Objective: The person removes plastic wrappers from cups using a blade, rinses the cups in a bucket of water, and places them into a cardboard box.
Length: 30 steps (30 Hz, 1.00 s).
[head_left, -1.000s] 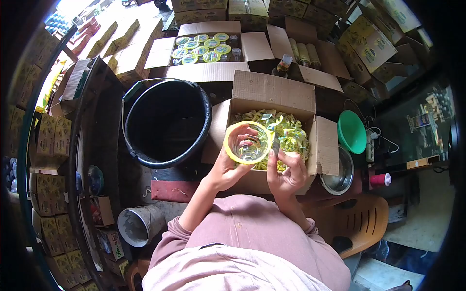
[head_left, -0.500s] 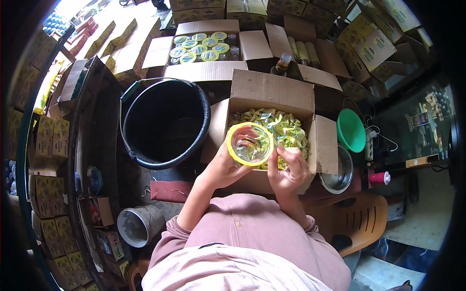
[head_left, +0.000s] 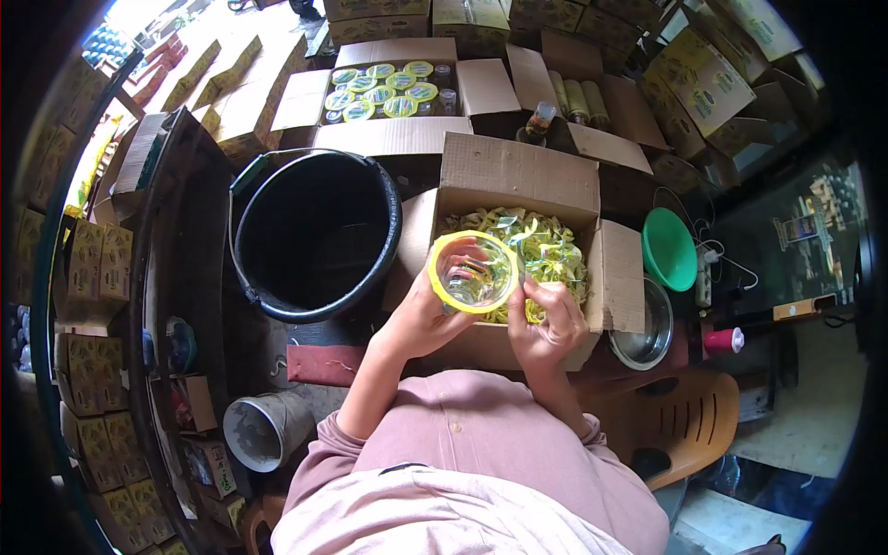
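My left hand [head_left: 424,319] is wrapped round a clear plastic cup [head_left: 474,280], whose mouth with its yellow rim faces me. Fingers show through the cup's clear wall. At the right edge of that rim, my right hand [head_left: 548,319] is closed in a pinch. A thin, see-through sliver seems to stick out there, but I cannot make out what the fingertips hold. Behind and below the cup, an open cardboard box [head_left: 520,174] holds a heap of yellow and clear plastic film scraps [head_left: 553,248].
A large black bucket [head_left: 393,222] stands left of the box. To the right are a green bowl [head_left: 668,248] and a metal bowl [head_left: 655,324]. Farther back, an open carton [head_left: 393,134] holds several yellow-lidded cups [head_left: 377,92]. A grey bucket [head_left: 294,421] sits lower left, an orange chair [head_left: 689,425] lower right.
The cup and both hands have shifted slightly left. The right fingertips are a little lower along the rim, and less of the see-through sliver shows above them.
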Motion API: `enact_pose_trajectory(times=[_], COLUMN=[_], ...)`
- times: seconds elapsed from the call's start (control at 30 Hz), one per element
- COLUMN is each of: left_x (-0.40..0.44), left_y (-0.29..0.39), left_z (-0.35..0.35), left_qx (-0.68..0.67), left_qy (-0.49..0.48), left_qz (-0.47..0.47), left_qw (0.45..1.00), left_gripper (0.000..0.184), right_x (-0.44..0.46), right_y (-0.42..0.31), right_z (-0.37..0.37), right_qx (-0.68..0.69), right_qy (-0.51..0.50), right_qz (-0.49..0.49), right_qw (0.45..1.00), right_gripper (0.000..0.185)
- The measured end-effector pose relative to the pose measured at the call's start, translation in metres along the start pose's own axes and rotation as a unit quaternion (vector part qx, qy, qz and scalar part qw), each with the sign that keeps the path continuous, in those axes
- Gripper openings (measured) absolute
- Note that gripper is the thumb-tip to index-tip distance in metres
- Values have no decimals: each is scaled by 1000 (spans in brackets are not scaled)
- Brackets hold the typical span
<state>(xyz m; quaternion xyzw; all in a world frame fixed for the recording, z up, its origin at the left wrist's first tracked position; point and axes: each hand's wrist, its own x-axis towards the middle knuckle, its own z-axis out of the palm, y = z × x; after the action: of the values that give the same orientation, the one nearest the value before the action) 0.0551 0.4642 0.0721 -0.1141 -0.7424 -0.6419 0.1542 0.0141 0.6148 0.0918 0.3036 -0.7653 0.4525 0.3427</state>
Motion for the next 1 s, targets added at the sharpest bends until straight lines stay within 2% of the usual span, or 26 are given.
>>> enact_pose_trajectory(times=[0.23,0.5,0.63,0.83,1.0], left_x=[-1,0,-1,1,3], left_y=[2,5,6,6,6], left_z=[4,1,3,0,-1], left_qx=[-22,-40,-44,-54,-68], left_qy=[-18,-10,-53,-45,-50], left_qz=[-2,8,-7,-3,0], left_qw=[1000,999,998,997,996], left_gripper=[67,68,67,67,66], right_x=[3,-2,0,2,0], right_y=[7,0,5,4,1], right_z=[-2,-5,-6,-9,-10], right_qx=[66,66,51,113,93], right_qy=[-1,9,2,4,-3], right_qz=[55,40,34,81,76], right_qw=[996,997,998,990,993], right_gripper=[15,16,17,15,15])
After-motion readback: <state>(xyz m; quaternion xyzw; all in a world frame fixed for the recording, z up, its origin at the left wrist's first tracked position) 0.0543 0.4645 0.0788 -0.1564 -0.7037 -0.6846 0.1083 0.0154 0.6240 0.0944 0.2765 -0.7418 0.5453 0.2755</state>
